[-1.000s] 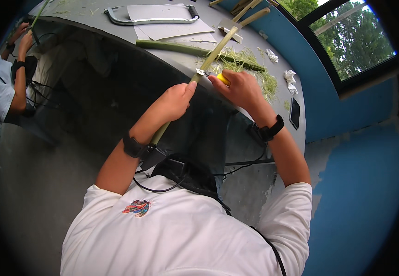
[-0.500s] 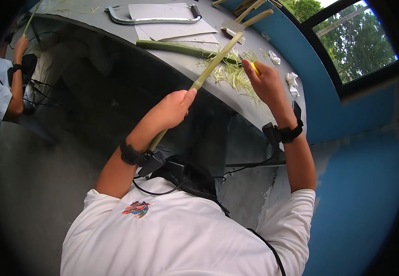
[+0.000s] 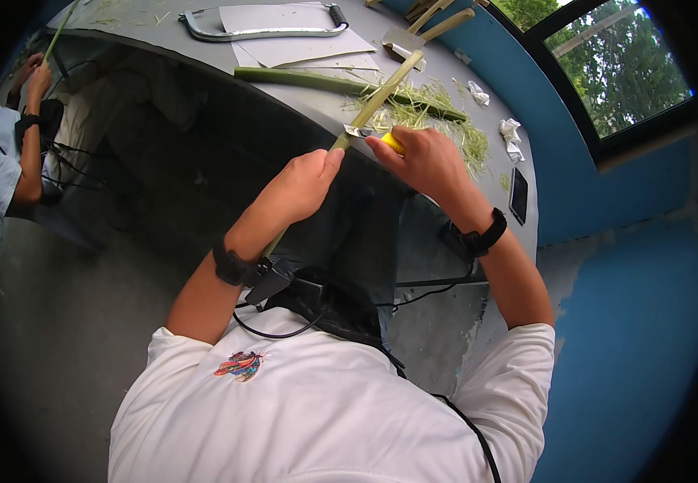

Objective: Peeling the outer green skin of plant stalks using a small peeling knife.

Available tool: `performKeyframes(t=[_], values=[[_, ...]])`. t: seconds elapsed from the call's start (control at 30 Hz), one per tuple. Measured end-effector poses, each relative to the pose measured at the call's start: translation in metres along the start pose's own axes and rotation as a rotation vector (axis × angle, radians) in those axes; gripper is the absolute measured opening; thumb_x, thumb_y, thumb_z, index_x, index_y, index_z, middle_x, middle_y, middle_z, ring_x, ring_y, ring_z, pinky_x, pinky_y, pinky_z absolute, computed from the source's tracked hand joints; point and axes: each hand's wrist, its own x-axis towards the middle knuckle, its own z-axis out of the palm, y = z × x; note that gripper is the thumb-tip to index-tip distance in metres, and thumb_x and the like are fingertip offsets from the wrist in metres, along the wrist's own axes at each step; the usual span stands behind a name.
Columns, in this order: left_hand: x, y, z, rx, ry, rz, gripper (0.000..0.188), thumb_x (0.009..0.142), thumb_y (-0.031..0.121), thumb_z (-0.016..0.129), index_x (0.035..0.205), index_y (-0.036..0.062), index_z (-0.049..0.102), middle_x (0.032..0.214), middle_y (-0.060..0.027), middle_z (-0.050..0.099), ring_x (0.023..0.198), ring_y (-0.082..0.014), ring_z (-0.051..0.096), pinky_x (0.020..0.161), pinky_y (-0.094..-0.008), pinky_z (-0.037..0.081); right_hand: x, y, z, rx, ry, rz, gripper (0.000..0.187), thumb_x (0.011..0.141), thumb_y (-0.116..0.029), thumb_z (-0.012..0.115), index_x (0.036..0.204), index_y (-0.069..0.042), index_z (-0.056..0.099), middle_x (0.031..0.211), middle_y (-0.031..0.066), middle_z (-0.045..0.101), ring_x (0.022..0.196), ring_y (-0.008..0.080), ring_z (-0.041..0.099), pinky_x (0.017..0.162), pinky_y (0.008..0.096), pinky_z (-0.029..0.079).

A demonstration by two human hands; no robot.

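My left hand (image 3: 302, 187) is wrapped round a slim pale-green bamboo pole (image 3: 385, 90), which slants from near my waist up over the table's edge. Closed on a yellow-handled knife (image 3: 394, 143), my right hand (image 3: 432, 165) is just beyond the left. The metal blade rests against the pole, slightly above my left thumb. Most of the handle is hidden in my fingers. Behind the pole a thicker, darker green bamboo piece (image 3: 309, 80) lies on the table, with thin shavings (image 3: 471, 145) heaped around its right end.
On the grey table (image 3: 204, 56) lie a hacksaw (image 3: 264, 35), white paper sheets (image 3: 309, 53), crumpled tissues (image 3: 512, 138) and a phone (image 3: 519, 196). A wide-bladed tool (image 3: 405, 40) and wooden handles (image 3: 448, 24) sit at the back. At far left another person (image 3: 3, 161) holds a thin green stick.
My right hand has come down and left with the knife, bringing its blade onto the pole near my left hand. The phone is now uncovered. My left hand has barely shifted.
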Motion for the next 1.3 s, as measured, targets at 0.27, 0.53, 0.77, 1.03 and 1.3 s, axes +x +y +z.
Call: performKeyframes(t=[0.27,0.53,0.77,1.03,1.3], values=[[0.005,0.000,-0.002,-0.067,-0.065,-0.047,0.062,0.123,0.048,0.040,0.098,-0.0050,0.061,0.084,-0.0257,0.067,0.082,-0.0475,0.068,0.080,-0.0516,0.056,0.005,0.007,0.004,-0.053,0.029,-0.032,0.064,0.107,-0.065,0.065,0.083,-0.006,0.070,0.069,0.0191,0.071,0.066,0.0441,0.072,0.061,0.0545,0.056],[-0.005,0.000,-0.009,-0.159,-0.199,-0.156,0.059,0.121,0.059,0.043,0.099,0.0057,0.055,0.079,-0.0027,0.056,0.063,-0.0118,0.055,0.055,-0.0306,0.049,0.024,0.102,-0.030,-0.322,0.078,0.402,0.074,0.113,-0.070,0.048,0.103,-0.001,0.072,0.091,0.0249,0.079,0.089,0.0473,0.078,0.079,0.0586,0.059],[0.005,-0.022,-0.011,0.072,-0.095,0.025,0.064,0.122,0.057,0.040,0.098,0.0005,0.058,0.083,-0.0139,0.061,0.079,-0.0312,0.061,0.076,-0.0441,0.053,0.000,0.047,-0.049,0.010,0.065,0.377,0.076,0.114,-0.071,0.049,0.094,0.000,0.070,0.085,0.0267,0.074,0.086,0.0501,0.073,0.077,0.0596,0.055],[0.004,-0.007,-0.014,0.105,-0.017,0.023,0.060,0.123,0.051,0.042,0.100,-0.0014,0.060,0.086,-0.0187,0.062,0.081,-0.0379,0.060,0.081,-0.0469,0.053,-0.020,-0.010,-0.010,0.057,0.065,0.125,0.067,0.108,-0.065,0.064,0.083,-0.004,0.072,0.070,0.0207,0.070,0.068,0.0442,0.072,0.065,0.0556,0.055],[0.003,0.000,-0.016,0.136,0.055,0.025,0.055,0.122,0.048,0.047,0.106,-0.0014,0.065,0.090,-0.0215,0.068,0.087,-0.0391,0.069,0.084,-0.0444,0.056,-0.013,-0.009,0.012,0.007,0.078,0.050,0.065,0.107,-0.066,0.065,0.084,-0.005,0.074,0.069,0.0198,0.072,0.066,0.0445,0.073,0.062,0.0547,0.058]])
